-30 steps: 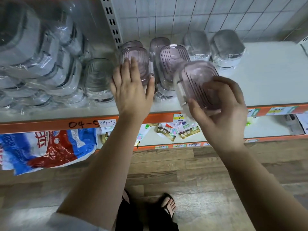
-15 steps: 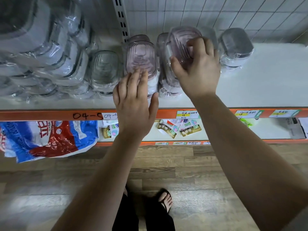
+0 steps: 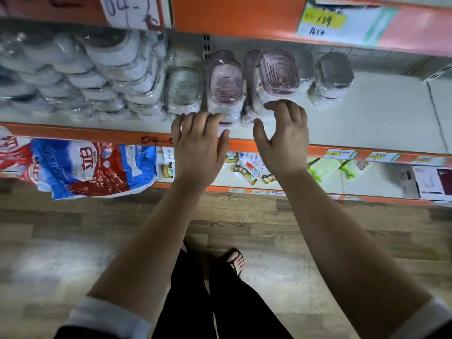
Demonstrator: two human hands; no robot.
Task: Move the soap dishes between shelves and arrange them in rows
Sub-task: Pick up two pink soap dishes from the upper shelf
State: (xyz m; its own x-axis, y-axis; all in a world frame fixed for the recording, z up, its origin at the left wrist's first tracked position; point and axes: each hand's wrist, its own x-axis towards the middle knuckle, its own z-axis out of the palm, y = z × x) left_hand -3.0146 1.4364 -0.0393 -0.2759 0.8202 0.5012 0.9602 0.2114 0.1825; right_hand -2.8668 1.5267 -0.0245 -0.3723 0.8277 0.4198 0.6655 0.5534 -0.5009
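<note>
Two rear dishes (image 3: 222, 56) half hidden, stacks (image 3: 97, 69) blurred

The person wears a long-sleeved top. The left sleeve (image 3: 107, 319) ends in a wide, pale, whitish band, with dark cloth behind it, and the right sleeve (image 3: 425, 321) shows the same pale band. The forearms are bare down to the left hand (image 3: 198, 148) and the right hand (image 3: 283, 140). Lower are black trousers (image 3: 227, 309) and one black thong sandal (image 3: 236, 264) with uncovered toes.
</note>
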